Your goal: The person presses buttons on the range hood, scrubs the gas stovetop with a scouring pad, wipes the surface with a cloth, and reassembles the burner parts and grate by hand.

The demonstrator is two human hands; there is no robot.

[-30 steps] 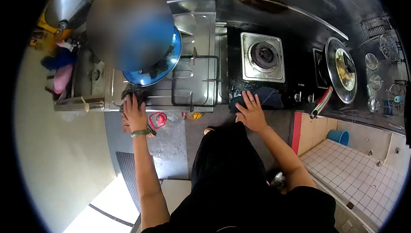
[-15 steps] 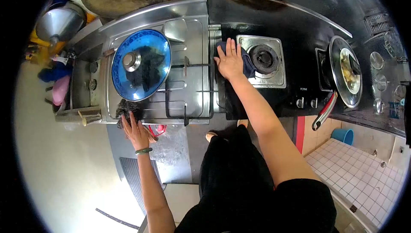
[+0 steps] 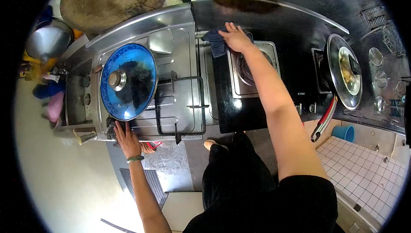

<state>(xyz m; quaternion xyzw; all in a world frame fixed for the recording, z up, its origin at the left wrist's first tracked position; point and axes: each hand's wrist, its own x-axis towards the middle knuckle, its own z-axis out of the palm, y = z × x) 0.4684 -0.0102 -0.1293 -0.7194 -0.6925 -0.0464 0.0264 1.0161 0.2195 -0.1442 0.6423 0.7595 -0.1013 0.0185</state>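
My right hand (image 3: 237,39) lies spread on a dark blue cloth (image 3: 216,44), pressing it onto the black glass cooktop (image 3: 295,57) behind the burner's square metal tray (image 3: 236,88). The right forearm hides part of that burner. My left hand (image 3: 127,141) rests with fingers stretched out at the front edge of the steel stove (image 3: 182,124). Under and beside its fingertips is a dark, fuzzy-looking pad or cloth (image 3: 110,129), whose kind I cannot make out. Just beyond those fingers is a blue-patterned dish under a glass lid (image 3: 136,83) with a round metal knob.
A lidded pan (image 3: 342,72) with a red-and-metal handle stands on the right burner. Black pot supports (image 3: 177,104) stick up between my hands. A steel sink (image 3: 77,100) is at the left, and a large round wooden board (image 3: 113,2) stands behind the stove.
My right hand has moved toward the back of the cooktop with the cloth, which now lies more spread out. My left hand stays at the stove's front edge. The whole view has shifted slightly.
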